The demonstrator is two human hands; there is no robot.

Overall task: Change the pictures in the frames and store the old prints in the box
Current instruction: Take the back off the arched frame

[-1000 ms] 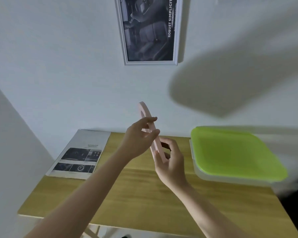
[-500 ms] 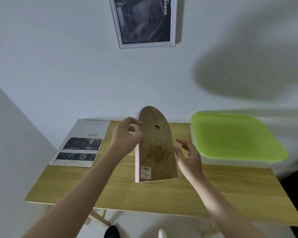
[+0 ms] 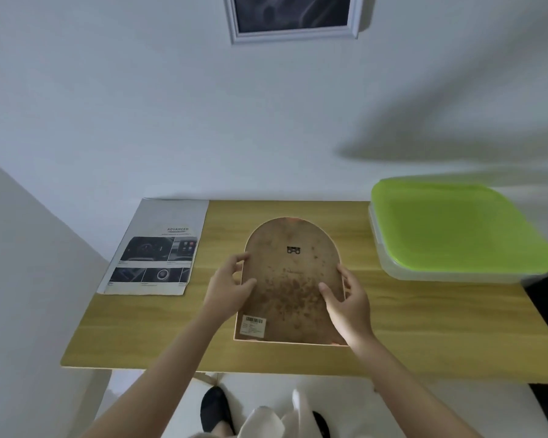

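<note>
Arched frame (image 3: 290, 279), back side up, is lying flat near the middle of the wooden table (image 3: 424, 336); brown, stained backing board w/ a small metal hanger (image 3: 293, 250) near the arch top and a barcode sticker (image 3: 253, 325) at the lower-left corner. Left hand (image 3: 230, 292) is gripping the frame's left edge, thumb curling onto the backing, fingers at the rim. Right hand (image 3: 348, 303) is gripping the right edge, thumb lying on the board, fingers wrapping the side. Both hands are thus clamping the frame from opp. sides. Printed sheet (image 3: 157, 248), car-interior photos and the word "ADVANCED", is lying at the table's far-left corner, apart from the frame. Storage box (image 3: 450, 273), clear body w/ green lid (image 3: 456, 229) on, is sitting at the far-right corner, well apart from the frame. White-framed picture (image 3: 293, 17) is hanging on the wall above, dark print, partly cut off by the top edge. Dark shoe (image 3: 214, 409) is showing below the table's near edge.
</note>
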